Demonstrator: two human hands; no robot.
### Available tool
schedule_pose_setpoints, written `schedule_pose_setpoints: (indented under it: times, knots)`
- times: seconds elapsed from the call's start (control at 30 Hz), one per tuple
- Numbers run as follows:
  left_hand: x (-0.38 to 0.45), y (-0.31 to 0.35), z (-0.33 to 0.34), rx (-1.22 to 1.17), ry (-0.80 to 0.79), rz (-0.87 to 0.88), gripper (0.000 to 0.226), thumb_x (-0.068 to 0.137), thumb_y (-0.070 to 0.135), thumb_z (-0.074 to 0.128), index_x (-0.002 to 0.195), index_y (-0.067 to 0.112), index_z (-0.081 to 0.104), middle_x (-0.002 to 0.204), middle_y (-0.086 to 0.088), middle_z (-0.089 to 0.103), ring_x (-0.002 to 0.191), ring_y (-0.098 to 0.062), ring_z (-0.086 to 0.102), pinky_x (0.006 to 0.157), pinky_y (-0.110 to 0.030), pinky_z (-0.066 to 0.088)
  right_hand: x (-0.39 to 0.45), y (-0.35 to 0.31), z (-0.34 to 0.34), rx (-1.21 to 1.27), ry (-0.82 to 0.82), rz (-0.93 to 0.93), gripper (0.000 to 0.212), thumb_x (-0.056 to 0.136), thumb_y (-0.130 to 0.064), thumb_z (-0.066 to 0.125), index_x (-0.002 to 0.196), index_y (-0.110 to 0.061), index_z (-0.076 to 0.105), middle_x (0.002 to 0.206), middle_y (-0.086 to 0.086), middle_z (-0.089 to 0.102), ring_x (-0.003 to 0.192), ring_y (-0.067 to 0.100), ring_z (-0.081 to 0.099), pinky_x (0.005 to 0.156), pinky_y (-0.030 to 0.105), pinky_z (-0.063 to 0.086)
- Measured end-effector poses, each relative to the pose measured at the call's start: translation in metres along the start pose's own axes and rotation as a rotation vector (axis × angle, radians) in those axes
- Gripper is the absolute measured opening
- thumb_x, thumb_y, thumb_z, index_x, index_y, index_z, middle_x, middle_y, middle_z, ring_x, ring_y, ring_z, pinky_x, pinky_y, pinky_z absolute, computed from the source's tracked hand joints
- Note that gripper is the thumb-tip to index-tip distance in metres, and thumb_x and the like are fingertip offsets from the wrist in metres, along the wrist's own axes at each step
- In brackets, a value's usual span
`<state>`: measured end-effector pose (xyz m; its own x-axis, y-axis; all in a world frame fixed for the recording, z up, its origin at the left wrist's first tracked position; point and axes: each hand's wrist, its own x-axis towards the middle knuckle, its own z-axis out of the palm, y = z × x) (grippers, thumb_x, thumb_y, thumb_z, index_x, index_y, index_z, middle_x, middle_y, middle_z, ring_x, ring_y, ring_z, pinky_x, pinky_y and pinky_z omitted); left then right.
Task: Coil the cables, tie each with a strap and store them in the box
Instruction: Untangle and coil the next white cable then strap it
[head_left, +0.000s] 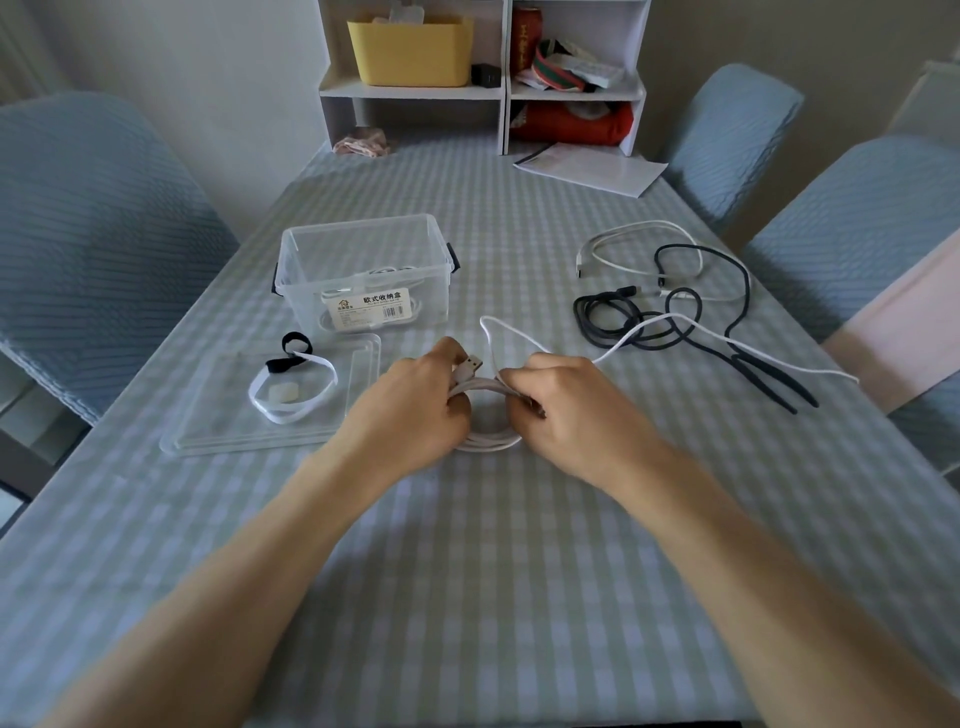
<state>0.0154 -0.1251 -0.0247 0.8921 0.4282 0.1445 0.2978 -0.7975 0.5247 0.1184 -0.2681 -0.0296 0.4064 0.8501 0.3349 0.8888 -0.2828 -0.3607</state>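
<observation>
slack in the white cable (485, 410) is trailing right past the dark cables (670, 317) and may be snagging them. both hands, left hand (415, 410) & right hand (566, 410), are gripping the coil w/ curled fingers (519, 382); loops could be springing apart if either grip loosens.

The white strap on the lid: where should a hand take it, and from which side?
Probably best to pinch the white strap at its right arc, coming from above on the right. It lies flat as an open loop on the clear lid. That arc is bare, while the left end touches a black strap and a small white piece sits inside.
</observation>
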Motion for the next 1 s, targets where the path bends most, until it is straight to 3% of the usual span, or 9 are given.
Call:
schedule_pose_setpoints:
  times: [0.17, 0.27, 0.33, 0.4, 0.5, 0.63, 0.73, 0.83, 1.0]
  knots:
    - [0.001, -0.003, -0.001, -0.009, 0.04, -0.14, 0.039, 0.078, 0.019, 0.058, 0.116, 0.021, 0.049, 0.063, 0.001, 0.06, 0.077, -0.024, 0.06, 0.065, -0.039, 0.049, -0.002, 0.002, 0.004, -0.074, 0.034, -0.075, 0.009, 0.088, -0.006, 0.055, 0.081, -0.006, 0.06, 0.073, -0.001, 0.043, 0.065, 0.031, 0.051, 0.053, 0.037, 0.039]
    - [-0.001, -0.003, -0.001, 0.083, 0.132, -0.172, 0.055, 0.077, 0.022, 0.063, 0.127, 0.019, 0.041, 0.087, -0.003, 0.062, 0.09, -0.033, 0.06, 0.066, -0.037, 0.041, -0.001, 0.001, 0.008, -0.09, 0.061, -0.092, 0.006, 0.086, -0.004, 0.058, 0.083, -0.006, 0.063, 0.072, 0.002, 0.047, 0.062, 0.03, 0.052, 0.052, 0.03, 0.031]
    - [-0.001, -0.004, 0.0, 0.207, 0.225, -0.029, 0.078, 0.072, 0.018, 0.065, 0.142, 0.018, 0.032, 0.124, -0.013, 0.053, 0.111, -0.039, 0.052, 0.08, -0.041, 0.043, -0.001, 0.002, 0.009, -0.104, 0.06, -0.092, 0.009, 0.085, -0.005, 0.057, 0.086, -0.005, 0.066, 0.072, 0.005, 0.051, 0.062, 0.031, 0.055, 0.052, 0.029, 0.031]
    - [0.003, -0.009, 0.001, 0.317, 0.237, 0.155, 0.092, 0.067, 0.016, 0.063, 0.152, 0.02, 0.027, 0.15, -0.018, 0.03, 0.13, -0.041, 0.036, 0.099, -0.048, 0.04, 0.001, 0.002, 0.01, -0.112, 0.066, -0.094, 0.018, 0.084, -0.007, 0.054, 0.093, -0.004, 0.069, 0.074, 0.007, 0.055, 0.064, 0.033, 0.058, 0.05, 0.029, 0.036]
    - [0.013, -0.02, 0.004, 0.32, 0.186, 0.362, 0.072, 0.069, 0.023, 0.042, 0.14, 0.021, 0.051, 0.157, -0.022, 0.022, 0.141, -0.044, 0.025, 0.106, -0.054, 0.034, 0.001, 0.0, 0.01, -0.11, 0.069, -0.109, 0.02, 0.081, -0.007, 0.055, 0.093, -0.005, 0.071, 0.072, 0.007, 0.056, 0.061, 0.031, 0.058, 0.051, 0.026, 0.034]
    - [0.017, -0.025, 0.007, 0.259, 0.148, 0.382, 0.038, 0.071, 0.028, 0.044, 0.099, 0.013, 0.065, 0.143, -0.017, 0.044, 0.137, -0.039, 0.036, 0.103, -0.053, 0.04, 0.0, 0.005, 0.007, -0.071, 0.096, -0.097, 0.017, 0.084, -0.007, 0.057, 0.094, -0.007, 0.071, 0.074, 0.005, 0.056, 0.063, 0.028, 0.057, 0.053, 0.026, 0.034]
    - [0.017, -0.024, 0.003, 0.173, 0.311, 0.384, 0.026, 0.069, 0.03, 0.056, 0.085, 0.01, 0.06, 0.115, -0.008, 0.054, 0.108, -0.028, 0.052, 0.086, -0.04, 0.045, 0.0, 0.005, 0.005, -0.046, 0.123, -0.052, 0.023, 0.091, -0.016, 0.051, 0.098, -0.008, 0.072, 0.078, 0.005, 0.058, 0.067, 0.029, 0.059, 0.052, 0.036, 0.046]
    - [0.02, -0.023, -0.001, 0.207, 0.452, 0.421, 0.025, 0.067, 0.029, 0.065, 0.08, 0.009, 0.058, 0.102, -0.008, 0.056, 0.094, -0.028, 0.056, 0.085, -0.033, 0.041, 0.001, 0.004, 0.004, -0.094, 0.084, -0.025, 0.022, 0.094, -0.016, 0.048, 0.093, -0.008, 0.067, 0.079, 0.005, 0.056, 0.071, 0.033, 0.059, 0.055, 0.035, 0.038]
    - [0.021, -0.012, -0.006, 0.449, 0.524, 0.371, 0.048, 0.064, 0.049, 0.074, 0.078, 0.007, 0.056, 0.077, -0.005, 0.06, 0.086, -0.033, 0.059, 0.104, -0.046, 0.037, 0.001, 0.006, 0.003, -0.094, 0.082, 0.05, 0.016, 0.095, -0.009, 0.051, 0.097, -0.007, 0.067, 0.078, 0.0, 0.045, 0.074, 0.032, 0.056, 0.062, 0.031, 0.03]
